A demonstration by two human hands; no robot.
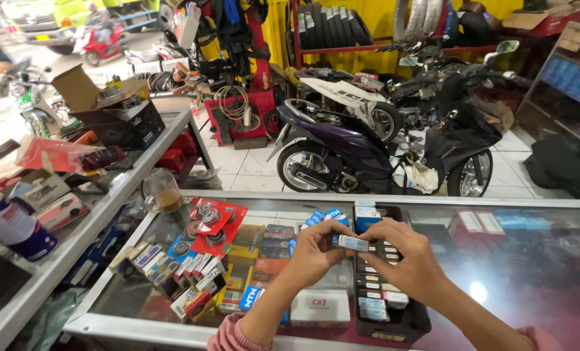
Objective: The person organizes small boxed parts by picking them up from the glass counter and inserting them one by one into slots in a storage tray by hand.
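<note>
A purple motorcycle [342, 146] stands on white floor tiles beyond the smooth glass surface [530, 260], metal-edged, with stacked boxes showing beneath. On it sits a black rectangular tray [412, 318] filled with small cartons. Above the tray, left hand [312, 250] and right hand [410, 260] each grip an end of a small pale-blue box [353, 243].

Bright daylight from the street, glare on the glass counter [524, 260], wide-angle bending at edges.

Purple motorcycle [342, 146], glass counter [530, 260], cardboard box [82, 88], spray can [10, 227], stacked tyres [332, 26]
</note>
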